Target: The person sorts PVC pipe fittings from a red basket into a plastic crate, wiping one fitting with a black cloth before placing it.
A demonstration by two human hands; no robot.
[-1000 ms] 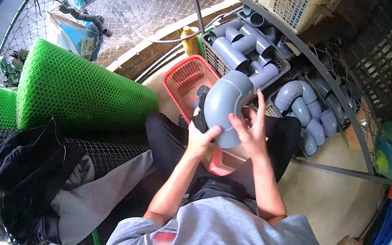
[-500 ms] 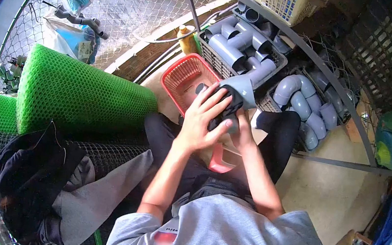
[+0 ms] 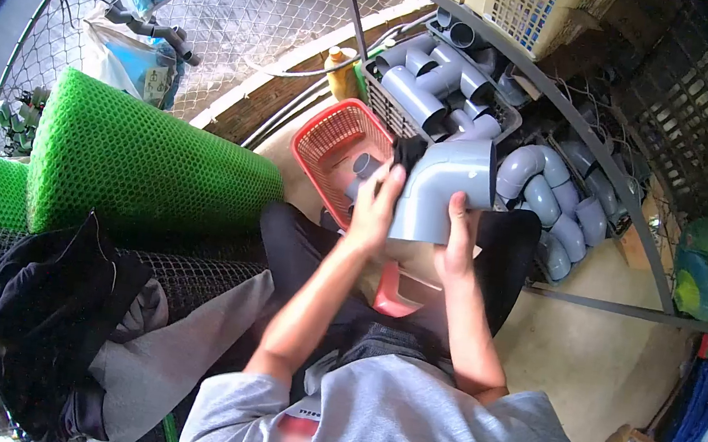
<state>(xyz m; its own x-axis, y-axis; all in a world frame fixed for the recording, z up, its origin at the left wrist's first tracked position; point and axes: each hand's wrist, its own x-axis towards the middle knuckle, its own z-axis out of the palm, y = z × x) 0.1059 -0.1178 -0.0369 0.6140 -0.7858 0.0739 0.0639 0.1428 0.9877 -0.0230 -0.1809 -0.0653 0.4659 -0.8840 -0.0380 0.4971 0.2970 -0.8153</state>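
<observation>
A large grey plastic pipe elbow (image 3: 438,183) is held up over my lap, between my two hands. My right hand (image 3: 457,242) grips it from the right, thumb on its outer face and the other fingers hidden behind. At its left side, my left hand (image 3: 375,210) is closed on a bunched black cloth (image 3: 409,151) that touches the elbow. Just beyond my left hand is a red plastic basket (image 3: 317,146) with a few small grey pipe fittings (image 3: 365,167) in it.
Black crates (image 3: 380,90) full of grey pipe fittings stand ahead, behind a metal frame bar (image 3: 559,87). Rolls of green mesh (image 3: 146,167) lie on the left, near a dark garment (image 3: 48,306). A yellow bottle (image 3: 339,71) stands behind the basket. Something red (image 3: 398,294) sits between my legs.
The elbow has been turned so its curved side faces up and more of it shows. My left hand and the cloth moved from over it to its left side.
</observation>
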